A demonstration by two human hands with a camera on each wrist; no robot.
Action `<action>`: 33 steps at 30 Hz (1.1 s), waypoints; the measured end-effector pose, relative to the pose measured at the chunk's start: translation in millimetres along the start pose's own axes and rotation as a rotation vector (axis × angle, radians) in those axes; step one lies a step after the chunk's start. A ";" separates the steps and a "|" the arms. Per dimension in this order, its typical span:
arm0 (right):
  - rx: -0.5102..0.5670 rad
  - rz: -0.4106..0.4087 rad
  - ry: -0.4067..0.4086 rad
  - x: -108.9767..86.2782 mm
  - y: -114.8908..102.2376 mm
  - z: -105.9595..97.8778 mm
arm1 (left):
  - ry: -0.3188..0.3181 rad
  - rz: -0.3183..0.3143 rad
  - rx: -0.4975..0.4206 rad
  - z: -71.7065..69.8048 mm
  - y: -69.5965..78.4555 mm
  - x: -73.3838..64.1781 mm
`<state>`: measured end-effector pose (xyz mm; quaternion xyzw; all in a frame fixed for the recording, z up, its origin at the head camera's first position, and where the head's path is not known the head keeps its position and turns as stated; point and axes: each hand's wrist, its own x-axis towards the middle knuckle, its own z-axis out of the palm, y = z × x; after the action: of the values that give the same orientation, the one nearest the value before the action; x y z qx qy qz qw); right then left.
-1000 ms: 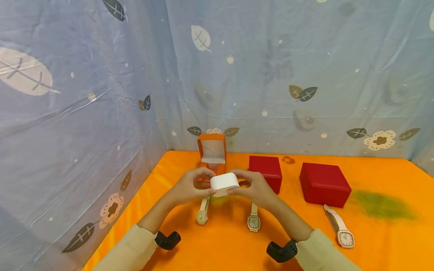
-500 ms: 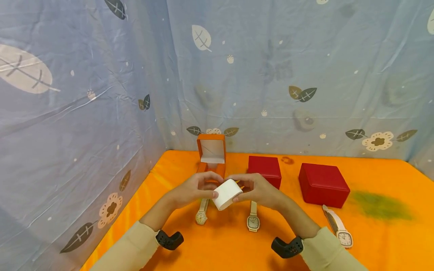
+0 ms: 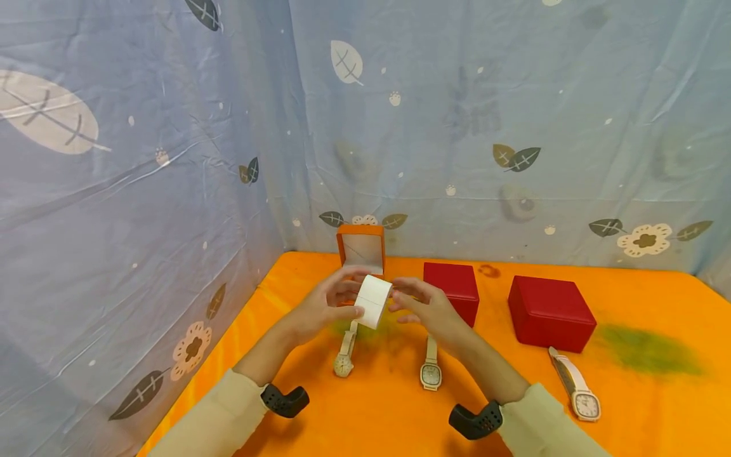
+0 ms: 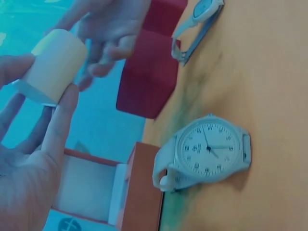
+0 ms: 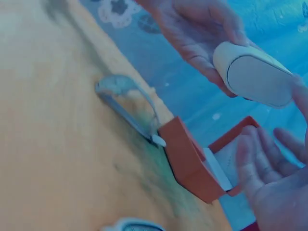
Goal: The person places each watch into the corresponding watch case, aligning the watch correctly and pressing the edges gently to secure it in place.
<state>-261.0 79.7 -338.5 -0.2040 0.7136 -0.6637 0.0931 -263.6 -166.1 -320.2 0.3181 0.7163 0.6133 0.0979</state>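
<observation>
A white oval watch cushion (image 3: 374, 301) is held up above the table, tilted, with a thin seam line across it. My left hand (image 3: 314, 312) pinches it between thumb and fingers, seen closer in the left wrist view, where the cushion (image 4: 57, 67) looks like a short rounded cylinder. Just to its right is my right hand (image 3: 431, 312), fingers spread and loosely bent. In the right wrist view one right fingertip is near the cushion's flat end (image 5: 260, 79); contact cannot be told. Behind the hands, an orange watch box (image 3: 361, 230) stands with its lid up, its lower part mostly hidden.
Two closed red boxes (image 3: 551, 311) stand to the right on the orange cloth (image 3: 377, 419). Three light-strapped watches lie nearer: a round-faced watch (image 3: 344, 365), a square-faced watch (image 3: 431, 376), and another square-faced watch (image 3: 586, 405) at right. Patterned blue curtains (image 3: 428, 127) enclose the back and left.
Both hands held the cushion before; now the right hand has let go and its fingers have spread. The cushion has been turned, tilting more upright in the left hand.
</observation>
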 end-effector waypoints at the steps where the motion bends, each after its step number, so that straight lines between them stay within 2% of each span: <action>1: 0.020 0.040 0.000 1.2 0.2 2.5 | 0.017 -0.014 0.000 -1.7 0.8 -1.6; 3: 0.058 0.119 0.000 3.3 0.7 7.7 | 0.044 -0.040 -0.005 -4.9 2.7 -4.8; 6: 0.049 0.178 -0.015 4.7 3.3 16.2 | 0.085 -0.048 -0.013 -10.1 5.5 -9.9; 13: -0.144 0.208 -0.051 3.6 9.3 45.0 | 0.177 -0.037 -0.016 -22.9 5.9 -22.4; 16: -0.201 0.219 -0.038 4.3 13.0 57.1 | 0.187 -0.049 -0.006 -25.7 4.1 -26.5; 20: -0.226 0.237 -0.018 5.3 18.9 68.6 | 0.193 -0.064 -0.004 -27.1 1.9 -30.4; 33: -0.160 0.244 -0.011 9.6 26.6 83.9 | 0.198 -0.060 -0.020 -28.0 3.7 -38.6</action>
<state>-240.2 0.3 -371.9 -0.1263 0.7831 -0.5873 0.1606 -247.1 -211.0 -320.0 0.2333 0.7255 0.6457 0.0479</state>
